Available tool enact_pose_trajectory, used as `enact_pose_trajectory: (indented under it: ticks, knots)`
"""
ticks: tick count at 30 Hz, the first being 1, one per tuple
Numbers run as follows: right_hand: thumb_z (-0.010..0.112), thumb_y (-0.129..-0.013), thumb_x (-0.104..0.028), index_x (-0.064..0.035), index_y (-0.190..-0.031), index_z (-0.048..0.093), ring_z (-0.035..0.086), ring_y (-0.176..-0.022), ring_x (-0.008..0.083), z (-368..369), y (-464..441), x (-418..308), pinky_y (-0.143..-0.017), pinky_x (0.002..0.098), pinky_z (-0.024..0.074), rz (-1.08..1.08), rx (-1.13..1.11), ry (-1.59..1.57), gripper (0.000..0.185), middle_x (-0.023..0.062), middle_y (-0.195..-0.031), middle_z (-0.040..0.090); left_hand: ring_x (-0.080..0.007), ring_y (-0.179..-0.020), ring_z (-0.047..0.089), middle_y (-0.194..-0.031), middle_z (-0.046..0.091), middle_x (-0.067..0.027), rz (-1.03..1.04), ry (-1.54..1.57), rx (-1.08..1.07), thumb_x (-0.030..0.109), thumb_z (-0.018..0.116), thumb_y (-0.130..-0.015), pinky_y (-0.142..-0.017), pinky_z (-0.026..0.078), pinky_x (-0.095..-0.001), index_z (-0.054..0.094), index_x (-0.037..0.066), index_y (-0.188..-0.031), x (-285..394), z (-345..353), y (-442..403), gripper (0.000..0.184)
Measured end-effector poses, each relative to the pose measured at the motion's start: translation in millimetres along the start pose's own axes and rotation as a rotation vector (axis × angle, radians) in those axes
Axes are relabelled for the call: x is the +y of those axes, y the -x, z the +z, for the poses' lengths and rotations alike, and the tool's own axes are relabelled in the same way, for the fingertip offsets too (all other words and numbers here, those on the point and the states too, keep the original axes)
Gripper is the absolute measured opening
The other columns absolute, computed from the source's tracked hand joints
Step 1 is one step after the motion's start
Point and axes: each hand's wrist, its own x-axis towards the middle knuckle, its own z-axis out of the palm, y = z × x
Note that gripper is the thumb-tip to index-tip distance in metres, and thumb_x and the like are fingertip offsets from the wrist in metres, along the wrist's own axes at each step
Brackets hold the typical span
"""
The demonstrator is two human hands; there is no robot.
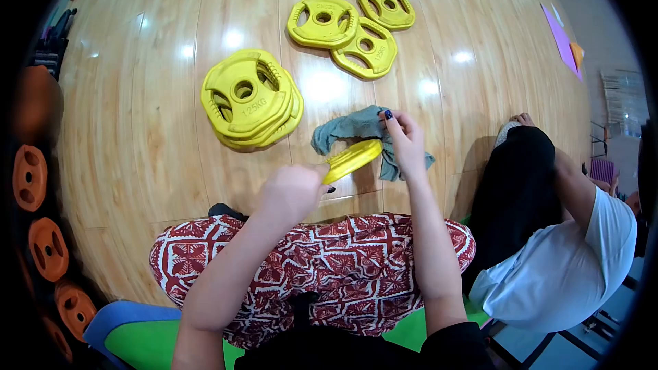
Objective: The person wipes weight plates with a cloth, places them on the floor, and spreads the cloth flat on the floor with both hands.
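Note:
My left hand [293, 188] grips one end of a yellow weight plate [353, 160], tilted nearly edge-on above the floor in front of my knees. A grey-green cloth [346, 127] is pinched in my right hand [408, 142], at the plate's far end. Part of the cloth drapes behind the plate and part hangs below my right hand. Left of these stands a stack of several yellow plates [233, 115], the top one marked 1.25KG. Farther off lie three more yellow plates [317, 33], one overlapping another.
A person in a white shirt [558, 260] sits close on my right, a foot on the wooden floor [151, 96]. Orange weight plates [48, 250] stand along the left edge. Green and blue mats [140, 342] lie beneath me. A purple item [562, 41] lies far right.

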Motion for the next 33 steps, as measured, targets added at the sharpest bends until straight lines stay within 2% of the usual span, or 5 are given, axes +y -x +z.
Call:
enact_pose_trajectory:
  ticks: [5,11,19,26,33]
  knots:
    - [0.053,-0.065,0.005,-0.0058,-0.107,0.048,0.051,-0.087,0.0267,-16.1,-1.7,23.5,-0.079,0.0333,0.041,-0.186,0.111,1.056,0.044,0.0152,-0.095,0.052,-0.0304,-0.068,0.057,-0.075,0.06,-0.0139,0.07,0.019,0.02,0.023,0.061,-0.072,-0.062,0.045,-0.0397,0.059,0.006,-0.097,0.4,2.3,0.7,0.03]
    - [0.054,-0.072,-0.001,-0.007,-0.108,0.047,0.053,-0.087,0.0317,-19.5,-9.0,21.3,-0.077,0.0374,0.0419,0.036,-0.028,0.707,0.037,0.0159,-0.097,0.055,-0.03,-0.065,0.057,-0.073,0.06,-0.0139,0.04,0.007,0.064,0.024,0.061,-0.072,-0.059,0.045,-0.0394,0.059,0.007,-0.097,1.8,-3.7,0.4,0.03]
    - [0.049,-0.079,-0.009,-0.0045,-0.115,0.045,0.048,-0.102,0.035,-17.4,-20.9,51.7,-0.086,0.037,0.0391,-0.161,0.251,0.723,0.036,0.0197,-0.113,0.049,-0.0294,-0.065,0.057,-0.072,0.06,-0.0135,0.055,-0.027,0.059,0.025,0.062,-0.071,-0.058,0.045,-0.0387,0.06,0.008,-0.097,4.0,0.8,2.5,0.031]
    - [0.05,-0.079,-0.01,-0.0058,-0.115,0.047,0.045,-0.106,0.0328,-5.2,-44.9,36.1,-0.092,0.0378,0.0332,-0.337,0.198,0.736,0.036,0.0182,-0.12,0.044,-0.0291,-0.067,0.059,-0.077,0.061,-0.0131,0.146,0.019,0.005,0.025,0.065,-0.068,-0.059,0.046,-0.0381,0.059,0.008,-0.092,7.4,5.5,4.1,0.03]
    - [0.051,-0.077,-0.013,-0.0063,-0.09,0.057,0.054,-0.083,0.0311,17.9,-64.6,14.2,-0.075,0.0409,0.0413,-0.353,0.034,0.865,0.015,0.0137,-0.083,0.059,-0.0299,-0.059,0.058,-0.066,0.057,-0.0129,0.147,0.067,0.083,0.022,0.058,-0.074,-0.052,0.045,-0.0411,0.055,0.005,-0.08,2.7,2.5,-0.9,0.018]
